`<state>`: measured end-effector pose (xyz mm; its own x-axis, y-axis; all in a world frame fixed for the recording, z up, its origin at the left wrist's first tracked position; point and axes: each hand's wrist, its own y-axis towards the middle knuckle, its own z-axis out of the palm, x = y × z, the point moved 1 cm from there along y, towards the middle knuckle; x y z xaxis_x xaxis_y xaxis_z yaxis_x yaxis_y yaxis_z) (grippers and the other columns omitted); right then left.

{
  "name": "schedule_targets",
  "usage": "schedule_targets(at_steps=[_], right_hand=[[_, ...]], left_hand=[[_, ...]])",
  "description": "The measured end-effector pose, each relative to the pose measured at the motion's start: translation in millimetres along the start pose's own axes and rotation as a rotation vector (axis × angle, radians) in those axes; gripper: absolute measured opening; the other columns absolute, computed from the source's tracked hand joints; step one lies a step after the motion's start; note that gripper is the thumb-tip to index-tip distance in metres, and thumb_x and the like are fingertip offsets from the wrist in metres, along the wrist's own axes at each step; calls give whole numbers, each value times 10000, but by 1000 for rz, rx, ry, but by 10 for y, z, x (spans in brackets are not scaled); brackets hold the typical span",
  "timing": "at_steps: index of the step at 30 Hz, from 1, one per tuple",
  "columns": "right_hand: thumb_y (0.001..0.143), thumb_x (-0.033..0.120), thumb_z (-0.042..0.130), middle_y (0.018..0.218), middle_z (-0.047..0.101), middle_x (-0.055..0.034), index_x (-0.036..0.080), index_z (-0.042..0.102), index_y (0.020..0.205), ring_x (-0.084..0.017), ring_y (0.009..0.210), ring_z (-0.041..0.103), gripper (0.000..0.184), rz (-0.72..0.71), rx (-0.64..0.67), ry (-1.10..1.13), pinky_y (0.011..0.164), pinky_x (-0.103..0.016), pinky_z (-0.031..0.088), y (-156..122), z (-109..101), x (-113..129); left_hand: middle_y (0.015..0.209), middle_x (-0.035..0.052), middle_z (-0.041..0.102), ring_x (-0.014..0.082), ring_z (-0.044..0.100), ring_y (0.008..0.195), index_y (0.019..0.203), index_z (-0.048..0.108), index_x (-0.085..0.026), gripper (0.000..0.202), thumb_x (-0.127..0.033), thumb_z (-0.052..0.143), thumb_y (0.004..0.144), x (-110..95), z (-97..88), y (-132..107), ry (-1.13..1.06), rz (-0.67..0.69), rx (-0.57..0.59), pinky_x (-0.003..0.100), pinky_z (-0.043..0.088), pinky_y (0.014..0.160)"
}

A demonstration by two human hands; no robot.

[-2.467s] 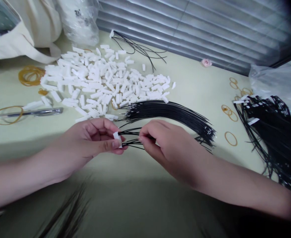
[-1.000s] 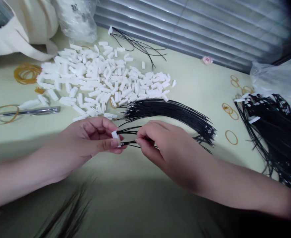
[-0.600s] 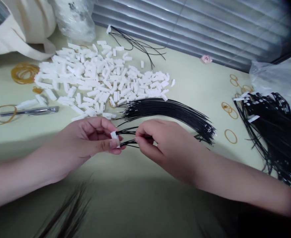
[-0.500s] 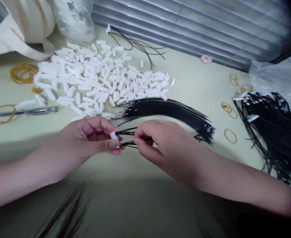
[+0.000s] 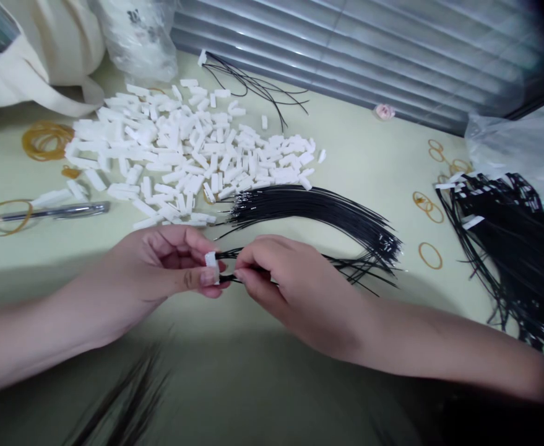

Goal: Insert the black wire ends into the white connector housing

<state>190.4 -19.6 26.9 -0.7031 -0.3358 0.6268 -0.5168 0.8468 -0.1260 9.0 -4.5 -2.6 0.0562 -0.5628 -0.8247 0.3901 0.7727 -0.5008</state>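
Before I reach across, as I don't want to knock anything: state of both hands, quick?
Left hand: closed, holding a white plug.
Right hand: closed, pinching at the black wires that run from the plug; how many it grips is hidden.

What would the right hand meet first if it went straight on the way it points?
Likely the connector in the left hand, at the end of the wires the right hand pinches. One view leaves depth unclear, so the left fingertips gripping it might come first.

left hand (image 5: 158,267) holds white connector (image 5: 211,260) | right hand (image 5: 294,285) pinches black wires (image 5: 228,253) | connector pile (image 5: 183,136) beyond
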Motion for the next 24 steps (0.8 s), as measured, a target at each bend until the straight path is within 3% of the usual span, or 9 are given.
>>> schedule_targets(at_steps=[4,13,24], right_hand=[[883,166,464,820,594,-47,113,579,811,-131,747,500,146,43,-3,-3,668,-267,364,-6,18,42],[917,190,398,809,582,-70,91,582,842,-146,754,511,222,-29,-15,-17,684,-280,380,-61,29,43],[905,187,421,802,568,-50,111,551,820,-133,723,475,173,18,-13,8,651,-272,355,-40,59,44]], left_hand=[[622,-51,704,94,671,567,707,654,-178,164,-194,800,632,9,-16,-10,-12,6,34,148,548,577],[624,-44,710,106,679,569,715,652,-172,191,-200,812,615,-11,15,-19,-26,-14,27,160,555,574],[610,-36,706,105,669,552,688,669,-166,192,-204,824,583,-30,15,-20,-15,-10,4,163,559,555]])
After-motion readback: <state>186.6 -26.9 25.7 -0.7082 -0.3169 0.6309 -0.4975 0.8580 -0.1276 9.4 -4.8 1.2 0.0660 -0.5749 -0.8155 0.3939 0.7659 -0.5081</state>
